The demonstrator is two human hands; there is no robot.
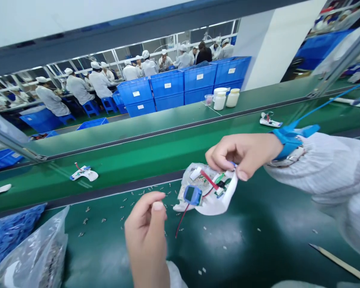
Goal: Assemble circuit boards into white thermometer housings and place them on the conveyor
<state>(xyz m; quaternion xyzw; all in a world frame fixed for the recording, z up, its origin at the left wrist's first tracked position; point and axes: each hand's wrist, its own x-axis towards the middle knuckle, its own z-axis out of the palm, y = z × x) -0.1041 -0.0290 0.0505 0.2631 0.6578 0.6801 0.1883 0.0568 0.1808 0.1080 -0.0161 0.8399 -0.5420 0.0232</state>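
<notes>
My right hand [240,154] pinches the upper right edge of a white plastic housing [219,207], tilted above the bench. Inside the housing show a green circuit board, a red wire and black parts. A small blue-framed display [193,195] sits at its left side, and a thin dark red wire hangs below. Behind the housing lies a clear plastic bag [184,180] with small metal parts. My left hand [148,226] is apart from the housing, to its left, fingers curled and thumb close to the index fingertip. Whatever it may hold is too small to make out.
Small metal parts [103,220] lie scattered on the green bench. Bags of blue parts [15,228] and metal parts [48,256] stand at left, a pointed stick [339,262] at right. Other housings [84,173] rest on the green belt [132,154]; white jars [220,100] stand beyond.
</notes>
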